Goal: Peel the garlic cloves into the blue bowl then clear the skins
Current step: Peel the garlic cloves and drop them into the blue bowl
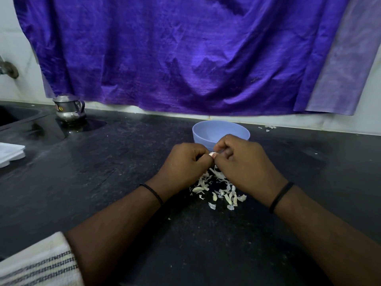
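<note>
A big purple cloth hangs across the wall behind a dark stone counter, its lower edge just above the counter's back. At the far left the counter drops into a sink, and a small steel jug stands beside it; something flat and white lies at the left edge.

The blue bowl sits toward the back of the counter, just beyond the person's hands. I cannot see what lies in it from here.

The left hand and right hand meet in front of the bowl, fingers curled, both pinching one garlic clove between them — only a pale tip of it shows. Each wrist wears a thin black band.

Under and just nearer than the hands lies a heap of garlic skins, pale flakes scattered on the counter — a few more scraps lie to the bowl's right, near the wall.
</note>
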Demonstrator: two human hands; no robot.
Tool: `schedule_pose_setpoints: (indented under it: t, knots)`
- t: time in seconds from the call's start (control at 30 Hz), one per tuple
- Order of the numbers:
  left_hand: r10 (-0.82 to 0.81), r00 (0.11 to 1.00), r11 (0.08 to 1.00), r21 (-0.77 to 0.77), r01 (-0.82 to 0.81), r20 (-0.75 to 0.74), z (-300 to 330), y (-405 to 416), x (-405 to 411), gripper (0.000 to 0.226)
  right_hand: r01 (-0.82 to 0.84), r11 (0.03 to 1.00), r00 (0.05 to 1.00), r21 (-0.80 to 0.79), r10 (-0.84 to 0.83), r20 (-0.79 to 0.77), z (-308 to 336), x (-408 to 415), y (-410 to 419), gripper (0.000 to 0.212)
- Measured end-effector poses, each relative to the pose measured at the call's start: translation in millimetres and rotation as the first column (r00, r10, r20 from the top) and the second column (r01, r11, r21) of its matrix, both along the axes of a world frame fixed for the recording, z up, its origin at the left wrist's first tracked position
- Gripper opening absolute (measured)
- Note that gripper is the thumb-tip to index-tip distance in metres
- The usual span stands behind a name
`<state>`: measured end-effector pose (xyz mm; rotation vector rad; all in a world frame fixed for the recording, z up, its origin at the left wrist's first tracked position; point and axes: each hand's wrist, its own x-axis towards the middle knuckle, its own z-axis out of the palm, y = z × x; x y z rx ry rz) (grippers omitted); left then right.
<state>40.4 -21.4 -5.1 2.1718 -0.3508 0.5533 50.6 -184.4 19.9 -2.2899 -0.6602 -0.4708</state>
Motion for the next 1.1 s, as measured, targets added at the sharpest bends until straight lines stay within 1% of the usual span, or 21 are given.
schedule_pose_setpoints:
  t: [0.07, 0.1, 0.13, 0.2, 0.3, 0.4, 0.5, 0.6, 0.73, 0.97, 1.1]
  knots:
    - [-0.008, 0.998, 0.998, 0.067, 0.004, 0.061, -3.0, 0.6, 1.4, 0.035, 0.041, 0.983, 0.999, -0.179, -0.040, 0.008, 0.6, -2.5, 1.5, 0.018]
    - [-0.015, 0.996, 0.994, 0.108, 0.005, 0.088, -4.0, 0.2, 1.8, 0.037, 0.048, 0.973, 0.999, -0.227, -0.046, 0.013, 1.3, -3.9, 1.9, 0.024]
    - [-0.025, 0.994, 0.989, 0.148, 0.009, 0.110, -4.0, -0.8, 1.2, 0.037, 0.049, 0.969, 0.999, -0.242, -0.050, 0.001, 2.0, -4.5, 1.9, 0.029]
    - [-0.046, 0.989, 0.974, 0.227, 0.013, 0.142, -1.5, -4.2, -2.0, 0.035, 0.041, 0.973, 0.995, -0.229, -0.060, -0.074, 3.8, -4.2, 0.4, 0.037]
    - [-0.041, 0.987, 0.947, 0.320, -0.011, 0.156, 1.7, -7.0, -5.9, 0.030, 0.000, 0.974, 0.979, -0.225, -0.046, -0.199, 7.2, -4.8, 0.8, 0.042]
    - [-0.008, 0.985, 0.942, 0.332, -0.050, 0.170, 2.6, -8.1, -8.3, 0.025, -0.010, 0.991, 0.976, -0.135, -0.019, -0.216, 6.2, -7.7, 5.1, 0.042]
    - [0.023, 0.974, 0.947, 0.309, -0.093, 0.225, 3.6, -8.6, -7.9, 0.033, -0.014, 0.997, 0.984, -0.073, 0.001, -0.179, 3.0, -8.6, 10.2, 0.040]
    - [0.025, 0.970, 0.962, 0.257, -0.089, 0.242, 3.2, -9.9, -5.9, 0.036, -0.034, 0.999, 0.980, -0.005, 0.032, -0.197, 2.0, -8.1, 11.6, 0.038]
    - [0.060, 0.976, 0.991, 0.103, -0.083, 0.207, 1.9, -10.9, -3.9, 0.030, -0.048, 0.998, 0.983, 0.037, 0.053, -0.178, -0.5, -8.8, 13.2, 0.035]
    - [0.101, 0.981, 0.994, -0.053, -0.093, 0.166, 3.8, -16.8, -6.0, 0.031, -0.063, 0.993, 0.997, 0.099, 0.067, -0.039, -9.5, -7.6, 16.0, 0.033]
    - [0.101, 0.984, 0.986, -0.150, -0.078, 0.147, 3.3, -18.3, -8.1, 0.038, -0.098, 0.987, 0.995, 0.129, 0.097, 0.011, -8.3, -8.9, 17.9, 0.032]
